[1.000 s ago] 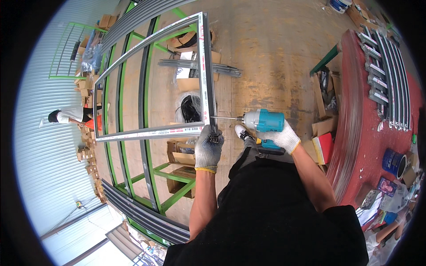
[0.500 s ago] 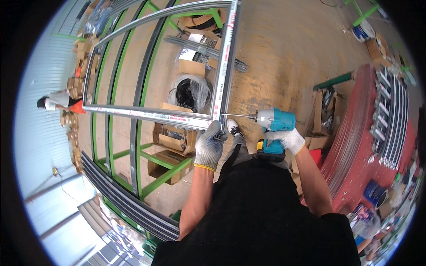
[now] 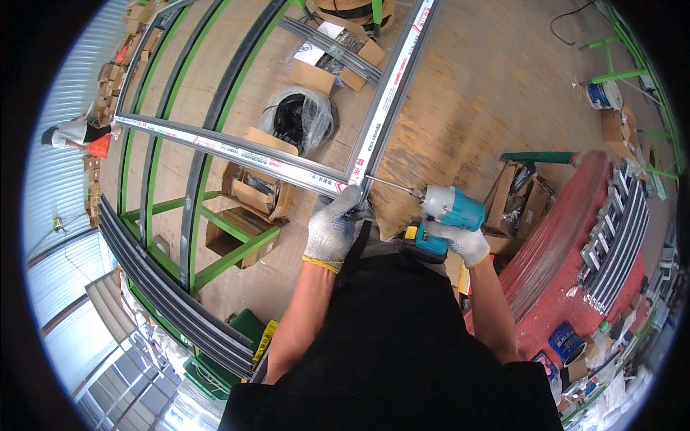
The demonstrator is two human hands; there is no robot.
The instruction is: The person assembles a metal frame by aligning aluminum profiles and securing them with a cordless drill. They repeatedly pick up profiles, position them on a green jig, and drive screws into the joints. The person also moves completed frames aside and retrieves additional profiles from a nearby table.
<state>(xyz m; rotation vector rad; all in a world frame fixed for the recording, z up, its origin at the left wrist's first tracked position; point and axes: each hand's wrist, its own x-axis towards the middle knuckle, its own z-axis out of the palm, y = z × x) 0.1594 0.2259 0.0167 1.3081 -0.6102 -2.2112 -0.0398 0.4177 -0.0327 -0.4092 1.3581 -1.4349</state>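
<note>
A pale ribbed wall (image 3: 61,188) bounds the left side of a brown floor (image 3: 460,93) (yellowish in patches); a green rack (image 3: 230,263) stands left, a red-topped table (image 3: 535,302) right.

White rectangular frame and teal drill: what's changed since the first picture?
The view turned, so the white and grey rectangular frame looks swung clockwise, its near corner further right and up. The teal and grey drill tilted, shifting right. Nothing was grabbed or let go: the pale-gloved left hand stays at that corner; the pale-gloved right hand still holds the drill.
</note>
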